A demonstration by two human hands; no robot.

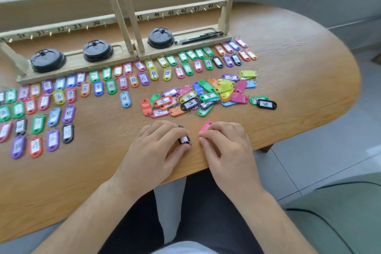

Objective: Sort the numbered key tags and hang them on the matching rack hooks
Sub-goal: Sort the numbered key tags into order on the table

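On the table (288, 88), left hand (156, 150) grip pinches a black tag (184, 140), right hand (226, 146) a pink tag (205, 127).

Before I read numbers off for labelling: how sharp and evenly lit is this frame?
Head view: wide-angle distortion bows the table edge; the far-left tags are blurred, numbers unreadable; the blue tag 35 near centre reads clearly; light is soft, without hard shadows or glare.
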